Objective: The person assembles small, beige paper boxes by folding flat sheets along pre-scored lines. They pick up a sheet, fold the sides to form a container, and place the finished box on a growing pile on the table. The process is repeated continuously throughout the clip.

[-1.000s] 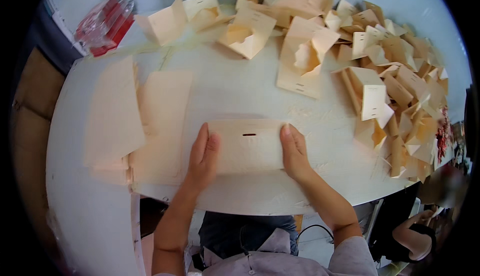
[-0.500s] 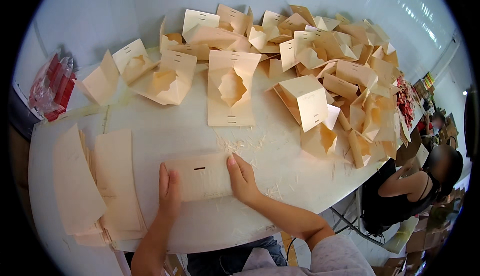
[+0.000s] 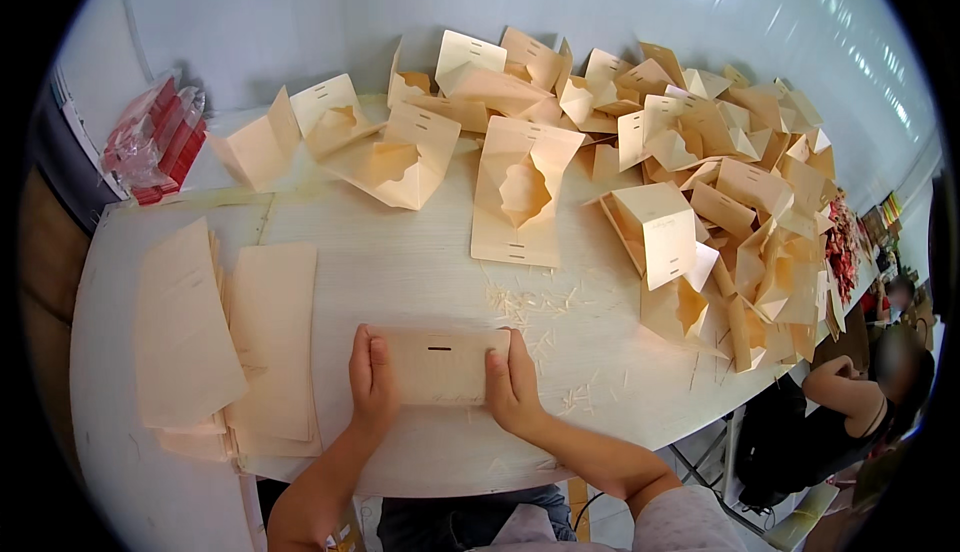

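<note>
A cream cardboard piece [image 3: 440, 372] with a dark slot near its upper edge is held between both my hands above the near part of the table. My left hand [image 3: 373, 377] grips its left end, thumb on the face turned toward me. The right end is in my right hand [image 3: 515, 382], that thumb likewise on the face and the fingers behind. Faint writing runs along the lower edge. Beyond it, a folded cardboard piece [image 3: 487, 222] with a jagged cut-out stands alone. Left of my hands lie stacks of flat cardboard sheets [image 3: 272, 342].
Folded cardboard pieces [image 3: 750, 187] are heaped along the back and right. Thin cardboard scraps [image 3: 530, 302] litter the white table [image 3: 400, 282]. Red items in clear plastic [image 3: 158, 137] sit at the back left. A person in black [image 3: 830, 412] sits beyond the right edge.
The view has shifted, so the table's things appear farther right. My right hand has come down level with my left, and the cardboard piece now lies straighter between them.
</note>
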